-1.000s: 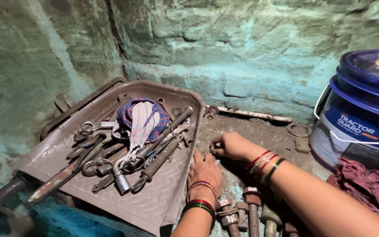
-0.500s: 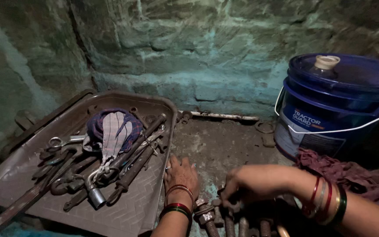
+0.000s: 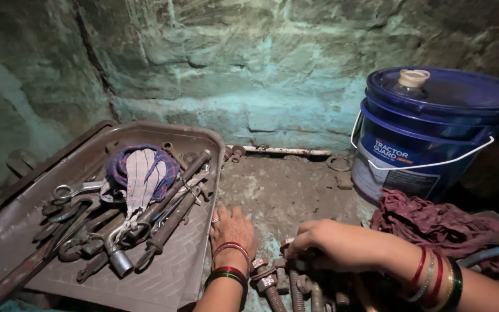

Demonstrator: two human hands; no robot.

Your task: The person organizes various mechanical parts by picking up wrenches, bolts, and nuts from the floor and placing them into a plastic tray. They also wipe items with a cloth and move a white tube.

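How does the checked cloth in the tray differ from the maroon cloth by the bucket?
The checked cloth is blue and purple with a pale striped part; the maroon cloth is one dark red colour. The checked cloth lies on the tools in the tray; the maroon cloth lies on the floor beside the blue bucket. The maroon cloth spreads wider. Both are crumpled, and neither hand touches them.

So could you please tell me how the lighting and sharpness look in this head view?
Head view: dim, with one pool of light on the wall and floor; corners fall dark. The tools in the tray read sharp, the bolts under the right hand sit in shadow, and the bucket lid shows slight glare.
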